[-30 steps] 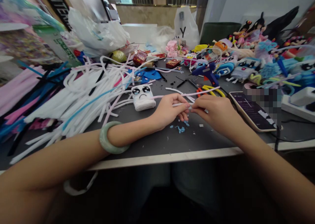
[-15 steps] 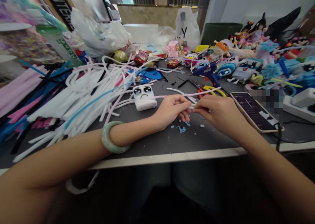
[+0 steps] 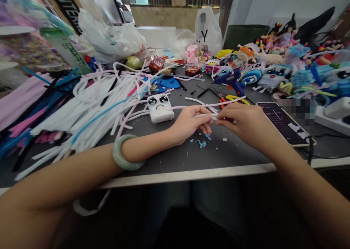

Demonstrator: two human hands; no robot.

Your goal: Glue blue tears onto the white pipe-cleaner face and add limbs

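Observation:
My left hand [image 3: 188, 123] and my right hand [image 3: 242, 123] meet over the dark table [image 3: 169, 158], fingertips pinched together on a thin white pipe cleaner [image 3: 206, 115]. A pale green bangle [image 3: 121, 155] circles my left wrist. Just left of my left hand lies a small white wrapped figure with a sad face [image 3: 159, 108]. A long pale pink pipe cleaner [image 3: 218, 104] runs behind both hands. Small blue scraps [image 3: 201, 143] lie on the table below my fingers.
A big heap of white, pink and blue pipe cleaners [image 3: 90, 103] fills the left. A phone [image 3: 286, 123] lies right of my right hand. Behind are a blue glue gun [image 3: 231, 80], yellow-handled pliers [image 3: 236, 99], plush toys [image 3: 273, 76] and plastic bags [image 3: 115, 37].
My hands have barely moved; the fingers have shifted slightly on the white pipe cleaner, and my right hand sits a little higher.

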